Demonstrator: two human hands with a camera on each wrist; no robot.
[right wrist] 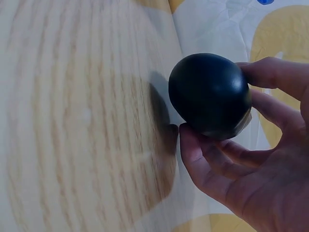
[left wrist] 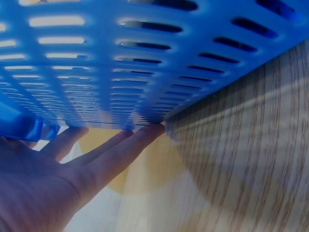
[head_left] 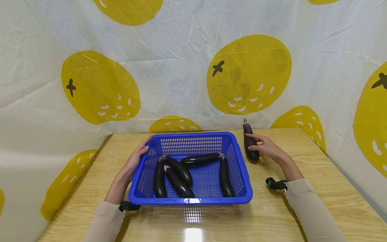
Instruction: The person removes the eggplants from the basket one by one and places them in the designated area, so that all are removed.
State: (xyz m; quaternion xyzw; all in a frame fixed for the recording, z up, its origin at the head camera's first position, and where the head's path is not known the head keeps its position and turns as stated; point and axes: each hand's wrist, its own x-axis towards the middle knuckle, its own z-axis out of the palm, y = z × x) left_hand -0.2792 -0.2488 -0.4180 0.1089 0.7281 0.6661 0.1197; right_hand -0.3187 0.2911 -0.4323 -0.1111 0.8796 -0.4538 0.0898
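- The blue basket (head_left: 217,201) is set on the wooden table (head_left: 302,215), and its perforated walls and floor are left visible around its contents.
- The held eggplant (head_left: 249,142) is found just to the right of the basket, near its far corner, with its stem end pointed away and its rounded end nearer the person.
- This eggplant is pinched between the thumb and fingers of the right hand (head_left: 268,148); in the right wrist view its rounded end is seen between the digits, with a shadow cast on the table beside it. Whether the table is touched by it cannot be told.
- The basket's left wall is touched by the left hand (head_left: 135,160), whose fingers (left wrist: 116,162) are spread and laid nearly straight against the outside. Whether the thumb is hooked over the rim cannot be told.
- Inside the basket, toward its left, three eggplants are grouped: an upright-lying one (head_left: 159,179) along the left wall, a slanted one (head_left: 180,170), and a lower slanted one (head_left: 179,184) with a pale stem end.
- Along the basket's far side a crosswise eggplant (head_left: 199,159) is laid, its stem end met by that of a lengthwise eggplant (head_left: 225,177) near the right wall.
- Behind the basket, a pale cloth (head_left: 178,77) is hung, printed with yellow fruit shapes.
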